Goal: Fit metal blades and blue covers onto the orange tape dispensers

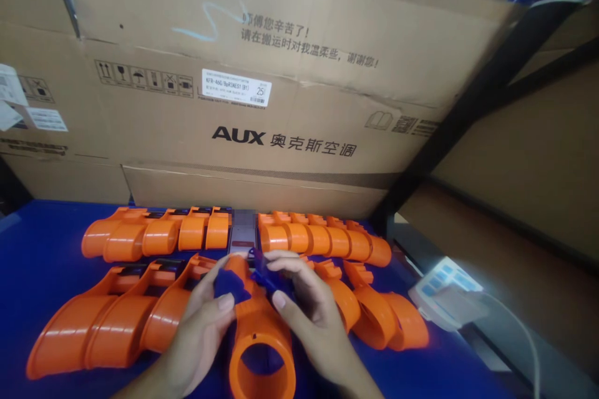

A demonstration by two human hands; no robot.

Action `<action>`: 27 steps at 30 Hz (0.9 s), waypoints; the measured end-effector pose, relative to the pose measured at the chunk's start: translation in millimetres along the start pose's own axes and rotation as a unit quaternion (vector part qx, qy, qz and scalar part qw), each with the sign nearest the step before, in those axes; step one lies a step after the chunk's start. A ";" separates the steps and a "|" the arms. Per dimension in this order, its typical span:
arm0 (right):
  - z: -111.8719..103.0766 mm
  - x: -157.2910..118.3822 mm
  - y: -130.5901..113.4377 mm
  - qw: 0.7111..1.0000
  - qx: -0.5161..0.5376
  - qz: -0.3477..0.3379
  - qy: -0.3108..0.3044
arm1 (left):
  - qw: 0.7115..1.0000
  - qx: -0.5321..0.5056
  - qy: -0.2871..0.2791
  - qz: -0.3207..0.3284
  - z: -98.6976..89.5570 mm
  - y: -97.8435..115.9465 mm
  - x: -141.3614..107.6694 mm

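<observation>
Between my hands, an orange plastic pipe-shaped part point(262, 336) points its round open end toward me. My left hand point(206, 318) is closed, its thumb pressing a dark blue piece point(230, 287) against the left side of the orange part. On the other side, my right hand point(311, 308) has its thumb and curled fingers around a second dark blue plastic piece point(271, 274), held at the upper right of the orange part. The exact shape of both blue pieces is partly hidden by my fingers.
More orange parts point(121, 324) stand in rows on the blue table point(28, 249), left and right. A phone-like device point(243, 237) lies at the back. A white power strip point(444, 290) with a cable sits right. Cardboard point(163, 118) walls off the back beside a dark post point(449, 118).
</observation>
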State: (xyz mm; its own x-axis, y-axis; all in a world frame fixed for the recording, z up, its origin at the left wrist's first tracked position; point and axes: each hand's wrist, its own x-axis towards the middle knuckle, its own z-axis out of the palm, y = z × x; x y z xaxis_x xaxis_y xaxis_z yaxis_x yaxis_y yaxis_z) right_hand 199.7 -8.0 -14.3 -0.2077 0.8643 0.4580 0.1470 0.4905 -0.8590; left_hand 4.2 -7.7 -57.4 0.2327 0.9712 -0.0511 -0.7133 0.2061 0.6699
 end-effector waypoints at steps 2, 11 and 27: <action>-3.2 0.7 -2.1 1.000 -0.001 -0.019 0.009 | 1.000 -0.003 0.009 -0.002 -0.6 0.6 1.6; -1.0 0.7 -4.1 0.999 -0.039 -0.033 0.009 | 0.999 0.032 -0.009 0.032 4.8 3.5 0.2; 2.1 -0.3 -4.5 0.993 -0.106 -0.056 -0.014 | 0.992 0.032 -0.046 0.111 -4.9 4.8 -2.1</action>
State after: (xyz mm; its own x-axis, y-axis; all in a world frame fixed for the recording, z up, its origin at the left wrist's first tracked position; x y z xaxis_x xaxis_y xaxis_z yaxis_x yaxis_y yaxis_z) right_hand 197.1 -10.7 -11.0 -0.2608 0.8006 0.5395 0.3203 0.5990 -0.7339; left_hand -2.9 -8.1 -57.7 0.1353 0.9762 0.1693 -0.7112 -0.0233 0.7026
